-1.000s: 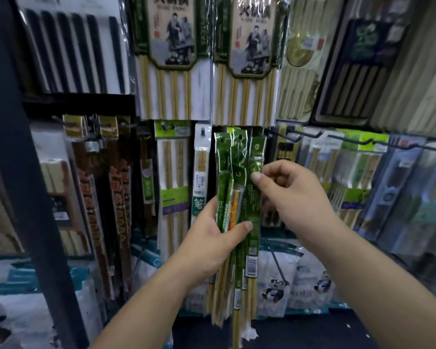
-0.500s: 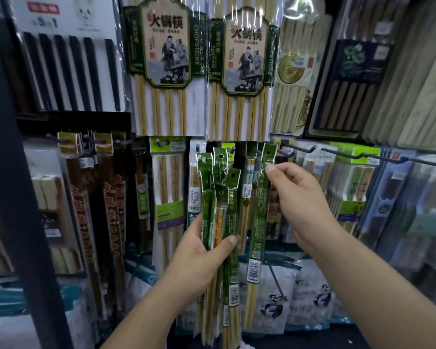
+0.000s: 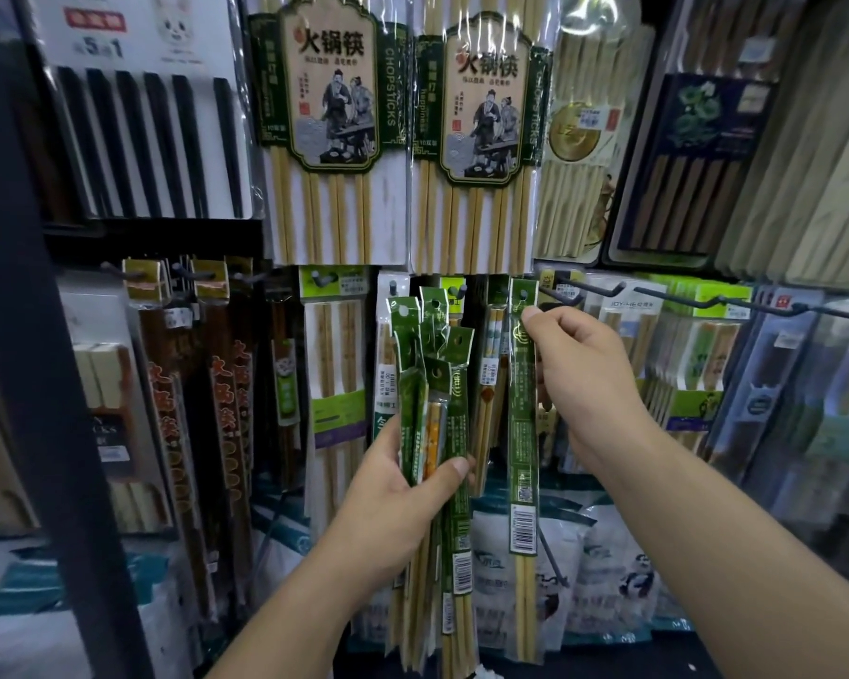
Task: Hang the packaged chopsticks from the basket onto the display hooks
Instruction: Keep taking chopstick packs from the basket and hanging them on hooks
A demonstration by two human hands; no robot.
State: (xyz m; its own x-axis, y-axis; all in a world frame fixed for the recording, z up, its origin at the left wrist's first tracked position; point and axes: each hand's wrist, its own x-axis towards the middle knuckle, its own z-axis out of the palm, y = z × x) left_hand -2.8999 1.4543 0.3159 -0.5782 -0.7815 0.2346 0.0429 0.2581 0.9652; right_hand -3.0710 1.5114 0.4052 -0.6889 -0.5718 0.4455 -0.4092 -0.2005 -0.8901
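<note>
My left hand [image 3: 403, 487] grips a bundle of several green-wrapped chopstick packs [image 3: 432, 384], held upright at centre. My right hand [image 3: 574, 379] pinches the top of one single green pack [image 3: 523, 433] and holds it up against the display. The hole in that pack's header sits level with the hook row, just left of a bare black hook [image 3: 574, 294]. Whether the hole is on a hook I cannot tell. The pack hangs straight down, its barcode label near the bottom. No basket is in view.
Large bamboo chopstick packs [image 3: 334, 139] hang above. More black hooks [image 3: 707, 301] stick out at the right over green-topped packs. Brown packs [image 3: 216, 384] hang at the left. A dark shelf post [image 3: 35, 335] stands at the far left. Panda-printed bags [image 3: 609, 570] lie below.
My right hand pulled one green pack out of the bundle and raised it up and right to the hook row. My left hand lowered slightly with the rest.
</note>
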